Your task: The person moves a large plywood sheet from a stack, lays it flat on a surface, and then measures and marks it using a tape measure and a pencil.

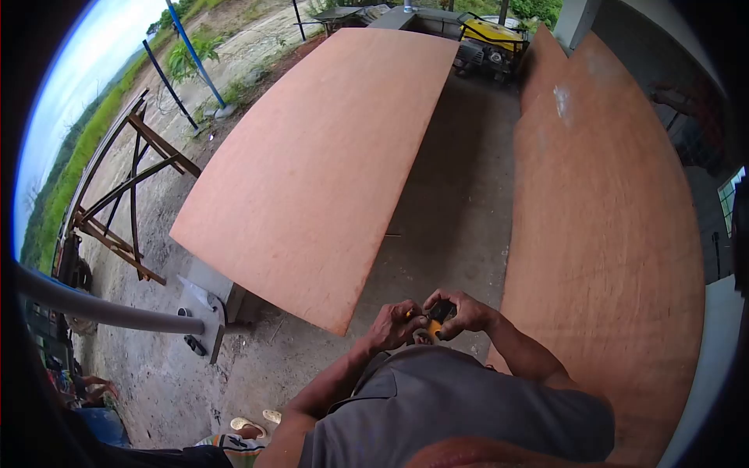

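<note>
Close in front of my body, my right hand (464,310) is closed around a black and yellow tape measure (442,312). My left hand (394,325) meets it from the other side, fingers curled, with a thin yellow thing that looks like a pencil (409,313) showing between them. The fingertips of both hands almost touch, and part of the tape measure is hidden by them. Just beyond my left hand lies the near corner of a large reddish plywood sheet (312,171), raised above the floor.
More plywood sheets (608,234) stand along the right side. A yellow machine with an engine (491,43) is at the back. On the left are a wooden trestle (133,187) and a grey pole (117,308). Another person's sandalled foot (248,427) shows at lower left.
</note>
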The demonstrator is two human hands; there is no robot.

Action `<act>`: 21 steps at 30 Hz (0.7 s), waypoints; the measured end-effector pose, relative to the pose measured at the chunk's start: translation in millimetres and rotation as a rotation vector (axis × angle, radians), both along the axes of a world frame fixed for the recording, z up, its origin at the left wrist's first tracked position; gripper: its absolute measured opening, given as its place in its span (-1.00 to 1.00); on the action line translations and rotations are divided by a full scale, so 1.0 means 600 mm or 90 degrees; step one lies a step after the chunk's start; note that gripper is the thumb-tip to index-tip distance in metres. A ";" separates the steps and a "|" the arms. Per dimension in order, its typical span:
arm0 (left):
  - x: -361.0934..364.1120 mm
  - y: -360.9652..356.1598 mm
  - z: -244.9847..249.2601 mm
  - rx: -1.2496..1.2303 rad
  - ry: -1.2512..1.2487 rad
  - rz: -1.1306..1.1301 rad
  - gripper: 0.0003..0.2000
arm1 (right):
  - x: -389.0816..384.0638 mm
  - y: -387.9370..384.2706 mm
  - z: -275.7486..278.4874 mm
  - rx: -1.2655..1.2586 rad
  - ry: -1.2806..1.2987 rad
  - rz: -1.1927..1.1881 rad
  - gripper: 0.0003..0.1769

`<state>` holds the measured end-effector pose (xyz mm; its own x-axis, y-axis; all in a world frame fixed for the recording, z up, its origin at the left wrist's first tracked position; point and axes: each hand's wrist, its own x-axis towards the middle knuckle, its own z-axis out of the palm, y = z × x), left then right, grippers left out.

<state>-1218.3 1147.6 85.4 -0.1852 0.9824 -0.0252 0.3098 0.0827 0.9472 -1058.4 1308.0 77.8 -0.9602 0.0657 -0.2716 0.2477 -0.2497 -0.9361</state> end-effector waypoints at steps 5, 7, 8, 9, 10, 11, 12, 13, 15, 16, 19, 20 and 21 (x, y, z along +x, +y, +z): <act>-0.012 0.137 0.008 -0.051 -0.064 -0.110 -0.66 | 0.030 0.073 -0.036 -0.330 -0.034 -0.150 -0.37; -0.033 0.185 -0.009 -0.055 -0.057 -0.137 -0.67 | 0.023 0.116 -0.085 -0.377 -0.038 -0.144 -0.43; -0.047 0.208 -0.017 -0.063 -0.062 -0.141 -0.68 | 0.010 0.135 -0.098 -0.388 -0.040 -0.152 -0.44; -0.062 0.233 -0.024 -0.072 -0.065 -0.144 -0.69 | -0.006 0.158 -0.108 -0.400 -0.043 -0.158 -0.44; -0.081 0.260 -0.035 -0.074 -0.081 -0.137 -0.70 | -0.025 0.186 -0.108 -0.399 -0.050 -0.158 -0.46; -0.102 0.288 -0.048 -0.077 -0.097 -0.129 -0.72 | -0.048 0.218 -0.106 -0.379 -0.063 -0.156 -0.45; -0.123 0.316 -0.062 -0.082 -0.114 -0.121 -0.73 | -0.072 0.256 -0.102 -0.361 -0.076 -0.154 -0.45; -0.140 0.338 -0.074 -0.082 -0.155 -0.117 -0.73 | -0.094 0.284 -0.097 -0.347 -0.092 -0.154 -0.44; -0.190 0.413 -0.078 -0.061 -0.226 -0.113 -0.73 | -0.146 0.363 -0.096 -0.283 -0.089 -0.129 -0.37; -0.213 0.453 -0.038 -0.045 -0.237 -0.129 -0.76 | -0.174 0.401 -0.089 -0.246 -0.077 -0.118 -0.33; -0.277 0.553 -0.013 -0.011 -0.214 -0.151 -0.78 | -0.234 0.508 -0.031 -0.066 -0.072 -0.063 -0.21; -0.296 0.590 -0.003 -0.007 -0.230 -0.145 -0.78 | -0.251 0.540 0.005 0.005 -0.076 -0.043 -0.17; -0.312 0.628 0.007 -0.006 -0.247 -0.139 -0.78 | -0.264 0.567 0.031 0.150 -0.028 -0.050 -0.14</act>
<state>-1405.5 1524.1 89.4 0.0518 0.9968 -0.0603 -0.0581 0.0633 0.9963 -1216.5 1648.0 96.2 -0.9373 0.2059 -0.2812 0.2779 -0.0458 -0.9595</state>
